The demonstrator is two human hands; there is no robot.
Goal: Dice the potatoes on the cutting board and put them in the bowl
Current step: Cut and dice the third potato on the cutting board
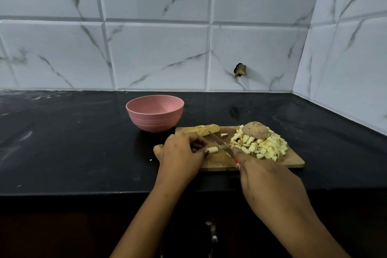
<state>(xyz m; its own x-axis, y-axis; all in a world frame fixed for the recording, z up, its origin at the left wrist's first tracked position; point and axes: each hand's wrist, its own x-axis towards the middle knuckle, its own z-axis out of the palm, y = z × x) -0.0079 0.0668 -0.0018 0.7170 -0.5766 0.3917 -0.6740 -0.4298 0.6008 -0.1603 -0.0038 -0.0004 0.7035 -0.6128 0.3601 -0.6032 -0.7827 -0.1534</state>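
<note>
The right hand (270,182) grips one knife (219,143). The left hand (182,151) pinches one potato strip (212,149) on the cutting board (219,162), left of centre. Dicing is under way, and the next crosswise cut likely needs tucked fingertips. One empty pink bowl (154,112) stands beyond the board's left corner. One diced pile (261,146) lies at the board's right, with one whole potato (256,130) on it.

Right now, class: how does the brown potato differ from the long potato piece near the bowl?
The brown potato is rounded and skin-covered; the long potato piece shows pale cut flesh. The brown potato sits against the diced pile at right; the long potato piece lies nearer the pink bowl. Both rest on the cutting board.
</note>
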